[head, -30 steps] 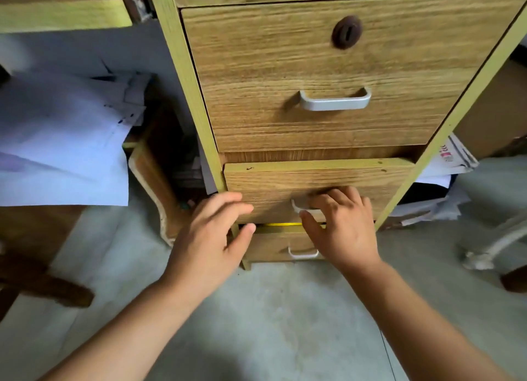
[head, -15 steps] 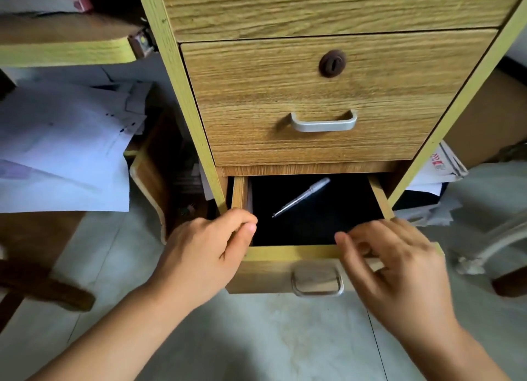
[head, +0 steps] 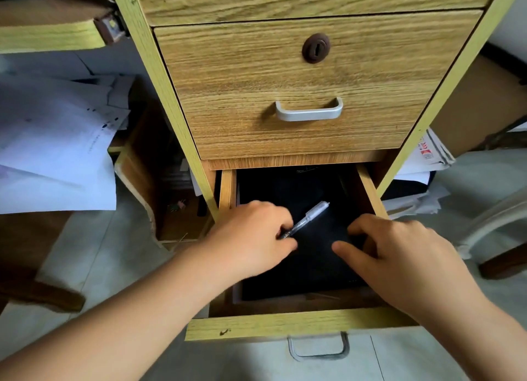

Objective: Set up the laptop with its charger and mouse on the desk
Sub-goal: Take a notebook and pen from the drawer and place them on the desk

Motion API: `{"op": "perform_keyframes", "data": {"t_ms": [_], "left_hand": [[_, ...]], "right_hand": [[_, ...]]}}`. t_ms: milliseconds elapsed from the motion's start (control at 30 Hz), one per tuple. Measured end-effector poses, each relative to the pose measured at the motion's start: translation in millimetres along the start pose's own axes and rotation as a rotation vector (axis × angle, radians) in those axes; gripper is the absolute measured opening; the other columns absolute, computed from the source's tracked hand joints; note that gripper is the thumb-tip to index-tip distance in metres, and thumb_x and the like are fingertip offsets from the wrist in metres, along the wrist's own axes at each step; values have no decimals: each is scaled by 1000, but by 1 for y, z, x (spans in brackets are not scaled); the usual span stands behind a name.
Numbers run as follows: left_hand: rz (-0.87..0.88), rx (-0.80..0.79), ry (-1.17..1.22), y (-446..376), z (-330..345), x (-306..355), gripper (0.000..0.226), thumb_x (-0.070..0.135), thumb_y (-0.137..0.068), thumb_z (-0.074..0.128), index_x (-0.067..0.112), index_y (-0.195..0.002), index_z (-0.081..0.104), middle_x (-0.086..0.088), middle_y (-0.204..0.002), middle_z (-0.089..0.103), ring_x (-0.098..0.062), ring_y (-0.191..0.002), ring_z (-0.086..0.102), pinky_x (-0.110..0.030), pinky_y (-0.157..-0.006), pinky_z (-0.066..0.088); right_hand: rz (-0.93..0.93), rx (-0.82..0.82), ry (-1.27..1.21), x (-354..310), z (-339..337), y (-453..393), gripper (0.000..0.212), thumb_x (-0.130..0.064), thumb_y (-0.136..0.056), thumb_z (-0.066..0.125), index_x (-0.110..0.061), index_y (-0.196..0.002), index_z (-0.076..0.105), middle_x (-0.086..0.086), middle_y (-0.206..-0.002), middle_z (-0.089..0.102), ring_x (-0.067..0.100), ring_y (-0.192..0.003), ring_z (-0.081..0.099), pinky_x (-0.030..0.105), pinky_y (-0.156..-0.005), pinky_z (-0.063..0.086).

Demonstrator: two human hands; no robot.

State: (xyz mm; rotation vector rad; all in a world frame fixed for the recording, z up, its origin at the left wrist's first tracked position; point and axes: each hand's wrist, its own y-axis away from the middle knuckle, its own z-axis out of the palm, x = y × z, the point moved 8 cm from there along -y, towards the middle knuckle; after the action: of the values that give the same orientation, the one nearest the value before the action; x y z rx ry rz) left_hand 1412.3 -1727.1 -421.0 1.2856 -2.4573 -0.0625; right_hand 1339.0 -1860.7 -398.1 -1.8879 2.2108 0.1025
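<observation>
Laptop [head: 308,255] lies in the open drawer [head: 285,325] beneath both hands: left hand [head: 253,238] pinching a pen [head: 309,216], right hand [head: 399,255] spread.

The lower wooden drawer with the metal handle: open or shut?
Open: the lower wooden drawer is pulled out, exposing its dark contents.

We've got the closed upper drawer [head: 310,83] front and centre, round keyhole lock [head: 315,48] above its silver handle [head: 308,111]. Left of that drawer, loose white papers [head: 54,152] spill over. To its right, more stacked papers [head: 425,163]. Below it, a silver pen [head: 309,218] lies slanted in the open drawer [head: 285,325].
</observation>
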Motion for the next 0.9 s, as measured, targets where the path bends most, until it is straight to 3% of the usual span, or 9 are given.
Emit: {"op": "perform_keyframes", "data": {"t_ms": [167, 300, 467, 567, 700, 767, 900], "left_hand": [[-16, 23, -183, -47, 27, 9, 35, 27, -85, 60, 18, -117, 53, -5, -115, 59, -29, -105, 58, -34, -74, 42], [38, 104, -245, -50, 27, 10, 35, 8, -82, 56, 16, -115, 50, -8, -107, 63, -33, -100, 60, -36, -69, 40], [-37, 165, -29, -35, 18, -4, 27, 15, -87, 47, 11, -114, 48, -10, -109, 51, -36, -87, 60, -39, -64, 41], [-38, 177, 65, -21, 16, -9, 18, 16, -90, 41, 10, -105, 48, -6, -97, 43, -28, -68, 51, -37, -59, 39], [-40, 222, 124, -4, 6, -14, 22, 17, -92, 38, 12, -111, 46, -3, -98, 44, -21, -69, 51, -28, -53, 37], [-57, 226, 131, 1, 5, -18, 21, 17, -93, 37, 12, -111, 47, -3, -97, 44, -24, -71, 53, -32, -55, 40], [-105, 223, 133, 7, 7, -24, 22, 17, -93, 37, 13, -112, 46, 1, -94, 40, -21, -70, 48, -28, -52, 33]], "right_hand": [[51, -30, -154, 5, 10, -7, 42, -53, -81, 56, -27, -114, 57, -2, -94, 68, 19, -87, 64, 27, -67, 51], [119, -222, -332, 7, 35, -8, 58, -48, -81, 60, -22, -131, 45, 1, -120, 56, 15, -99, 55, 20, -71, 44], [247, -456, -409, 16, 56, -16, 70, -49, -82, 59, -23, -140, 29, 4, -133, 44, 22, -117, 47, 27, -85, 41], [339, -542, -432, 17, 66, -23, 67, -45, -83, 59, -19, -137, 30, 9, -132, 45, 25, -112, 50, 34, -91, 46], [414, -570, -392, 18, 79, -32, 60, -40, -83, 59, -16, -131, 33, 13, -127, 49, 31, -113, 49, 44, -94, 47], [438, -584, -380, 18, 85, -33, 58, -39, -83, 59, -14, -129, 35, 14, -124, 52, 34, -117, 46, 47, -96, 45], [414, -594, -256, 16, 88, -37, 62, -38, -85, 58, -10, -131, 29, 17, -128, 49, 38, -120, 44, 39, -92, 42]]}}
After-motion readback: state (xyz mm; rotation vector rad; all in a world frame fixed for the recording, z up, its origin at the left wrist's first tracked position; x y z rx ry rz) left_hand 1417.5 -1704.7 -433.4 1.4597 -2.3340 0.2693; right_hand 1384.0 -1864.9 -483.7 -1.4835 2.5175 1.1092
